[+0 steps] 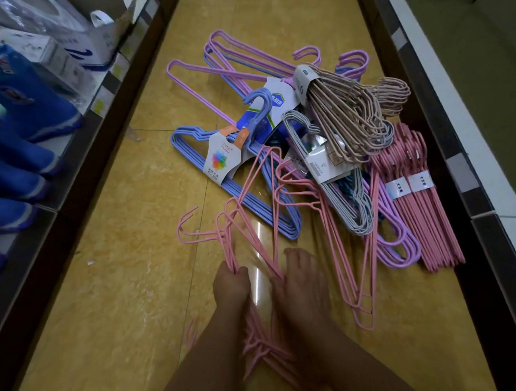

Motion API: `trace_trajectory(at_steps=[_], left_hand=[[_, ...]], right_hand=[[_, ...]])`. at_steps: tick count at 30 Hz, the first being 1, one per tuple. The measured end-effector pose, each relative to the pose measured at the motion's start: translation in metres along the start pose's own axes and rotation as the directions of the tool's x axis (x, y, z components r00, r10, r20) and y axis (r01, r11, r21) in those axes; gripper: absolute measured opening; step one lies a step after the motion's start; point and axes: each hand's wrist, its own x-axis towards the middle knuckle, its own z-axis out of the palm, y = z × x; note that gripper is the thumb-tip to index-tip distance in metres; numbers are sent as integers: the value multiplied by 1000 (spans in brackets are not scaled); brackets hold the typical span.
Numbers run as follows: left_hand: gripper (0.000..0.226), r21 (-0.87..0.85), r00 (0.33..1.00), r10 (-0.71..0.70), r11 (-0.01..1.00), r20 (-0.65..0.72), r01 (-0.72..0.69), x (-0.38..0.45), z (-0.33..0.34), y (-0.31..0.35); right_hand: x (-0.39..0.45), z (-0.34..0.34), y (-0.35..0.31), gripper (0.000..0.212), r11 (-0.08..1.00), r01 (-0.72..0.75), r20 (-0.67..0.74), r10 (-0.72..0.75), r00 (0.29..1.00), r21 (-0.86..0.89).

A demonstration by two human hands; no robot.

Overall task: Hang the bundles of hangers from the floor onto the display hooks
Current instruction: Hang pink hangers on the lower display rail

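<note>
Left hand [231, 280] clenched round a gathered clutch of loose pink hangers [246, 225], fingers curled over the wires where they converge; right hand [299, 279] laid over the same wires just beside it, fingers extended forward and slightly bent, whether truly gripping or only steadying not clear from this angle; held so, probably, to draw unbanded hangers into one bunch that can be lifted together; more pink wire trailing back between the forearms, hooks splayed outward to the left.

Beyond the hands, on the yellow tiled floor [122, 290], the rest of the stock in a tangled heap; a blue bundle [236, 190] with a white card label lying flat, nearest the held wires; a grey bundle [355, 208] overlapping it to the right; a beige bundle [348, 120] propped on top of the pile; a banded pink bundle [420, 206] against the right-hand shelf base; purple hangers [230, 66] spread at the far end.

Shelving either side, blue packaged goods [19, 117] on the left shelf; no display hooks in view, so nothing yet hung; heap likely to snag when one bundle is pulled free, given how the hooks interlock.
</note>
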Motion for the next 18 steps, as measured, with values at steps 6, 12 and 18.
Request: trace_trajectory(at_steps=[6, 12, 18], left_hand=[[11, -304, 997, -16, 952, 80, 40, -9, -1, -1], [48, -367, 940, -41, 914, 340, 172, -10, -13, 2], [46, 1, 951, 21, 1000, 309, -22, 4, -18, 0]], right_hand=[[-8, 23, 12, 29, 891, -416, 523, 270, 808, 184], [-1, 14, 7, 23, 848, -414, 285, 328, 900, 331], [16, 18, -2, 24, 772, -418, 243, 341, 908, 478]])
